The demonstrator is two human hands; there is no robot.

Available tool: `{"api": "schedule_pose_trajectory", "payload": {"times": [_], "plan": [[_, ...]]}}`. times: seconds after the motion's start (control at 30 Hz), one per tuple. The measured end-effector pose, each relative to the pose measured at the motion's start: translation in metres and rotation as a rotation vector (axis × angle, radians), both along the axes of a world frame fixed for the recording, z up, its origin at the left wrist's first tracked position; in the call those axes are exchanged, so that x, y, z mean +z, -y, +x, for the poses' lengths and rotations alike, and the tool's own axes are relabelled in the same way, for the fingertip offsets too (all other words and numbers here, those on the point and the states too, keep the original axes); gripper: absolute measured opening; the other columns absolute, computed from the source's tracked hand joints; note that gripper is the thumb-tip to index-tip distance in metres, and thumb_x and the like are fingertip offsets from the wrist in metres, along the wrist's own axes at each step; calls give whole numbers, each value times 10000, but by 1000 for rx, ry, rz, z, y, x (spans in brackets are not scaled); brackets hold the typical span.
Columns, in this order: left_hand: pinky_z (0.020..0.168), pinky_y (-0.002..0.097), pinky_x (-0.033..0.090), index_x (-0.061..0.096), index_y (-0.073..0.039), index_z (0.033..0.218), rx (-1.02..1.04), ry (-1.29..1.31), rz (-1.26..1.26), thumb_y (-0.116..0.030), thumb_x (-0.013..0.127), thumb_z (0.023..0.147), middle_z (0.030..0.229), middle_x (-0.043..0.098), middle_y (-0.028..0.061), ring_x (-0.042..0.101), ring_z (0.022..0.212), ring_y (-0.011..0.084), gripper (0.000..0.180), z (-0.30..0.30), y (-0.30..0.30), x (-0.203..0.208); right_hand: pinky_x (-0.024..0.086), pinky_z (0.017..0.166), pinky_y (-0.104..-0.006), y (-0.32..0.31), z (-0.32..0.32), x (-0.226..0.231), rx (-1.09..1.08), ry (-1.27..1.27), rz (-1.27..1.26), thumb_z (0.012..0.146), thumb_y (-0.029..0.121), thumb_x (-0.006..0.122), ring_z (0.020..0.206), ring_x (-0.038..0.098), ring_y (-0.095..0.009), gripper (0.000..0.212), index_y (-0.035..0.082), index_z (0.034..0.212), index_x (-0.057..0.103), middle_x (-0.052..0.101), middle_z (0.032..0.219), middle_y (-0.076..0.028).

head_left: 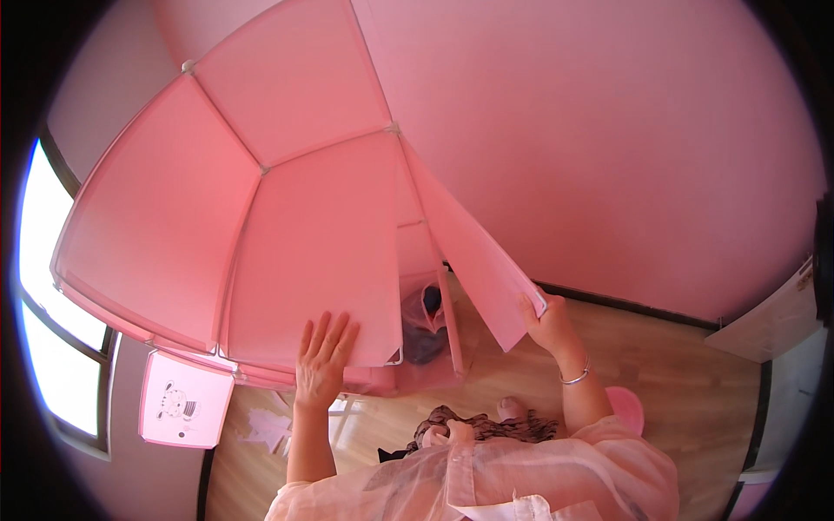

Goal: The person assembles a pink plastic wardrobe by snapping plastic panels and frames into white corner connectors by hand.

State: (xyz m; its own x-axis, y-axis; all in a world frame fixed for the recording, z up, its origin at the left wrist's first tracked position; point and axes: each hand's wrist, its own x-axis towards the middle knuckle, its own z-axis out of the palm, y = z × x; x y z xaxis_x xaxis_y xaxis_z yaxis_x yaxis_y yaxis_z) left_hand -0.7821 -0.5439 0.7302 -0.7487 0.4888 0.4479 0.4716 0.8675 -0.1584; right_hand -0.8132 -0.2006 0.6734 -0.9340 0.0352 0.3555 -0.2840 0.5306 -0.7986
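Observation:
A pink panelled storage cabinet (317, 243) with white edging and corner connectors fills the upper left. My left hand (321, 369) lies flat against the near part of its panel, fingers stretched out and gripping nothing. With my right hand (552, 328) I grip the white-edged outer corner of a pink panel (469, 252), which slants away from the cabinet's right side. Its far end meets the cabinet near a corner connector (393, 128); I cannot tell how it is fixed there. In the gap between them, dark folded stuff (424, 326) shows inside the cabinet, partly hidden.
A pink wall (608, 156) rises behind and to the right. At left are a bright window (56, 330) and a pale pink panel with a cartoon animal (187, 399). On the wooden floor (695, 382) lie pinkish scraps (265, 430); a round pink object (625, 410) shows beside my right arm.

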Motion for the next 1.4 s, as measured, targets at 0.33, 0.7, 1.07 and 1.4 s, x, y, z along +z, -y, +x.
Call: {"api": "schedule_pose_trajectory", "payload": {"times": [0.33,0.7,1.07,1.4], "plan": [[961,450,287,501,-105,1138,12,20,-26,-47,466,716,1198,475,62,418,1132,282,427,4,6,-7,388,503,-298,-45,-15,6,22,-68,-24,812,127,520,475,403,-225,179,-49,786,542,489,562,-167],[961,441,284,507,-115,1134,40,-1,30,-38,458,708,1196,478,49,418,1132,271,436,9,-1,-9,484,543,-401,98,27,9,258,-164,121,759,136,515,657,574,-340,534,45,1242,307,559,885,-215],[979,426,254,519,-136,1116,214,-70,47,-16,465,707,1193,481,31,391,1156,254,430,11,-19,-5,479,573,-400,92,14,10,448,22,222,708,149,544,662,568,-337,691,-51,1267,189,538,948,-207],[992,425,239,499,-114,1140,380,-29,114,93,394,678,1217,459,45,354,1185,266,517,11,-29,-11,466,531,-394,96,4,6,743,45,317,783,336,539,597,564,-323,774,-39,1297,99,560,697,-201]]}}
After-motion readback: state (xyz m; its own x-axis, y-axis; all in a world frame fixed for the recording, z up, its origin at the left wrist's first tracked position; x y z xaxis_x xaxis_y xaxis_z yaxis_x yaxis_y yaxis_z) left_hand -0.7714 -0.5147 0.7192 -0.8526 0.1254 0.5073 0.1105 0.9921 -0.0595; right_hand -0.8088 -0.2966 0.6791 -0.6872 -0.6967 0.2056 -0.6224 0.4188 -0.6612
